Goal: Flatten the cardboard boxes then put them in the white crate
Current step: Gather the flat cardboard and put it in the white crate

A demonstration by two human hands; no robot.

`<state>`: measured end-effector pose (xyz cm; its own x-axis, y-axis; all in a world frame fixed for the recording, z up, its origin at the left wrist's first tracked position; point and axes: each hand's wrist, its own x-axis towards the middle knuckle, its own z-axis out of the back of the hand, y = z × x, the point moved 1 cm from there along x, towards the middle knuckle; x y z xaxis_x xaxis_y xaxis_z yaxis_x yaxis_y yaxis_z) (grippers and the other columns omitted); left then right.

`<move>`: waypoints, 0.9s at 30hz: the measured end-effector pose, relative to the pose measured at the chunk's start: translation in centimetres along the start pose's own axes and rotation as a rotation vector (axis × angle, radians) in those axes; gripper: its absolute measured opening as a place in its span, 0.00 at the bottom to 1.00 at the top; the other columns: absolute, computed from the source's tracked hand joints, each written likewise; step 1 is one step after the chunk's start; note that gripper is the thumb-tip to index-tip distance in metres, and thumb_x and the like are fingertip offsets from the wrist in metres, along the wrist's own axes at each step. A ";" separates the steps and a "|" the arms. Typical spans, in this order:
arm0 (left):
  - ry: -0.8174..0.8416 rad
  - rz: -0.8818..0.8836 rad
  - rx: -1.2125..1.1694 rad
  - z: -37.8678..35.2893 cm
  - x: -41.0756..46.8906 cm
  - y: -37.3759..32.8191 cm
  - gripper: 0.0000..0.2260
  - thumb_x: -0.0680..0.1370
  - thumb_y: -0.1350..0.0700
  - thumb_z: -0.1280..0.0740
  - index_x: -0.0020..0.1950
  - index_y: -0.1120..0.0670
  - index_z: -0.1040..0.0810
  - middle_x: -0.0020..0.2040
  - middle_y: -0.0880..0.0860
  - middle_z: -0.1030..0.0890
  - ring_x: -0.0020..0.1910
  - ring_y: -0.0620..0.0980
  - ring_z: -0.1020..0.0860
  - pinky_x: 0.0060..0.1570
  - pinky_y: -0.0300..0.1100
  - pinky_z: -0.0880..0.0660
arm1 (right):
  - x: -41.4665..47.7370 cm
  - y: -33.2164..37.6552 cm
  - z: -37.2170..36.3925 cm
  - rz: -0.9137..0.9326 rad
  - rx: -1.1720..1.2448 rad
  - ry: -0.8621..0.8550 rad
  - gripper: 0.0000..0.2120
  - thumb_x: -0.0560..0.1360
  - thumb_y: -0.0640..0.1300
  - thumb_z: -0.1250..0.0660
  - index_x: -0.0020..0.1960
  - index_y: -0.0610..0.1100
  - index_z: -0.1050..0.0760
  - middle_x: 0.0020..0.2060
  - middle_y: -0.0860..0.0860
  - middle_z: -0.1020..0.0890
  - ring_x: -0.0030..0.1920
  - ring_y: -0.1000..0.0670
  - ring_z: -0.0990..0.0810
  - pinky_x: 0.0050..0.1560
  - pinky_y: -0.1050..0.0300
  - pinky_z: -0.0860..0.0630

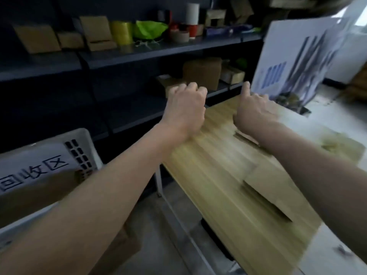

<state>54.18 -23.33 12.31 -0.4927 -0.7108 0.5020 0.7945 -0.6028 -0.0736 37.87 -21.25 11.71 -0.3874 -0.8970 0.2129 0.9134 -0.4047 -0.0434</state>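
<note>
**Flattened cardboard gripped at far edge**

Head view, blurred: cardboard [228, 175] lies flat on the worktop [337, 120]. Left hand [185, 108] is curled tight round the cardboard's far edge. Right hand [256, 111] hooks over the same edge, one finger raised. White crate [79, 139] stands left of the cardboard, apart.

Blurred cardboard [222, 181], perhaps flattened; white crate [80, 134] cut off left.
</note>
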 end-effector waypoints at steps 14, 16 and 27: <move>0.247 -0.043 -0.235 -9.8 0.8 -19.4 0.12 0.78 0.54 0.37 0.61 0.55 0.26 0.57 0.54 0.25 0.57 0.53 0.27 0.58 0.47 0.34 | -4.6 -24.2 -7.0 -0.034 -0.063 0.191 0.15 0.77 0.45 0.38 0.63 0.43 0.30 0.55 0.42 0.24 0.54 0.41 0.28 0.46 0.51 0.34; 0.299 0.026 -0.261 -12.4 1.2 -22.6 0.11 0.78 0.54 0.37 0.60 0.55 0.26 0.56 0.53 0.25 0.56 0.53 0.26 0.58 0.47 0.33 | -3.8 -27.6 -8.9 0.004 -0.059 0.215 0.17 0.77 0.46 0.39 0.64 0.43 0.30 0.57 0.43 0.24 0.56 0.41 0.28 0.48 0.51 0.33; 0.557 0.677 -0.437 -22.9 -2.0 -27.9 0.16 0.77 0.55 0.34 0.64 0.58 0.27 0.62 0.56 0.24 0.59 0.54 0.25 0.59 0.47 0.27 | 1.6 -34.4 -16.9 0.270 0.027 0.389 0.20 0.78 0.48 0.39 0.68 0.43 0.33 0.64 0.43 0.27 0.65 0.41 0.31 0.57 0.49 0.31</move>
<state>24.88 -13.40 -6.38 -0.1671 -0.9577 -0.2343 0.8247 -0.0055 -0.5656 3.66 -11.78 -2.97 -0.1491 -0.9715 -0.1845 0.9888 -0.1479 -0.0205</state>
